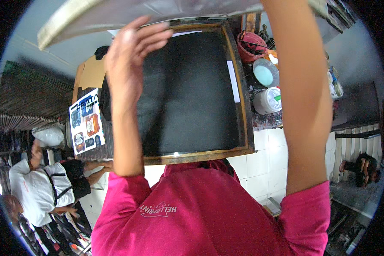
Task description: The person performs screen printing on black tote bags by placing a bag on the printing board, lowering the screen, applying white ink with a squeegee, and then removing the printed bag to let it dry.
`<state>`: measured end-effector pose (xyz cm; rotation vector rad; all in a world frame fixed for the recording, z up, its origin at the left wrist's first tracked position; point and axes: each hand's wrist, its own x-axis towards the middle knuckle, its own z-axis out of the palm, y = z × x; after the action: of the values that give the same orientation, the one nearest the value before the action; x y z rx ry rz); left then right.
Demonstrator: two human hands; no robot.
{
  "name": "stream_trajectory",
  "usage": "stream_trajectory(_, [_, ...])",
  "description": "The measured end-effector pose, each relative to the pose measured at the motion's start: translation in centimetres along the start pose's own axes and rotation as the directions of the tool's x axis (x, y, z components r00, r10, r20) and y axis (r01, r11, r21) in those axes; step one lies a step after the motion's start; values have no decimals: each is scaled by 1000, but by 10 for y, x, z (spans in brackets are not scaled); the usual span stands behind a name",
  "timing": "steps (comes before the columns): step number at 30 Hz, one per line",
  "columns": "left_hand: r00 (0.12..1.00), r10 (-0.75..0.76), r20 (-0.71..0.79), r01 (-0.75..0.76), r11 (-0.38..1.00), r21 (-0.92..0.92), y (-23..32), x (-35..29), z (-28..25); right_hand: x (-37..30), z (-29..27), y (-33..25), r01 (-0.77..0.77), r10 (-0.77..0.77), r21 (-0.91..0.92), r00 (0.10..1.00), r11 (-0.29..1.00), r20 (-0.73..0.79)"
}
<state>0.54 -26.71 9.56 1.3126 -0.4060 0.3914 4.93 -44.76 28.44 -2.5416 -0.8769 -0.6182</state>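
Note:
My left hand (126,57) is raised over the left part of a large black panel (192,94), its fingers stretched out and slightly apart, with nothing in them. A worn brown wooden border (239,85) runs around the panel. Above it, along the upper edge of the view, a pale flat frame (166,10) with a thick off-white rim is tilted up, cut off by the picture's edge. My right arm reaches up past its right part, and the hand lies outside the view. White strips (233,81) lie along the panel's right and far sides.
To the right stand a pink bucket (249,47), a bowl of pale blue liquid (264,73) and a white tub (267,101). On the left lie a printed sheet (87,122) and brown cardboard (93,72). One person (42,187) is at left, another (362,170) far right.

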Motion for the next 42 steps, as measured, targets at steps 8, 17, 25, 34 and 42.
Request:
stream_trajectory(8, [710, -686, -160, 644, 724, -245, 20, -227, -50, -183, 128, -28, -1, 11, 166, 998, 986, -58])
stream_trajectory(17, [507, -856, -105, 756, 499, -424, -14, -265, -53, -209, 193, -12, 70, -98, 107, 954, 992, 283])
stream_trajectory(25, [487, -870, -72, 735, 454, -503, -7, -256, -54, -231, 165, -34, 56, -106, 124, 889, 991, 446])
stream_trajectory(34, [439, -892, -109, 746, 430, -509, -8, -255, -51, -202, 230, -15, 118, -103, -32, 947, 992, 305])
stream_trajectory(42, [356, -931, -76, 579, 284, -765, -6, -252, -49, -49, 275, 73, -11, 96, -183, 881, 983, 463])
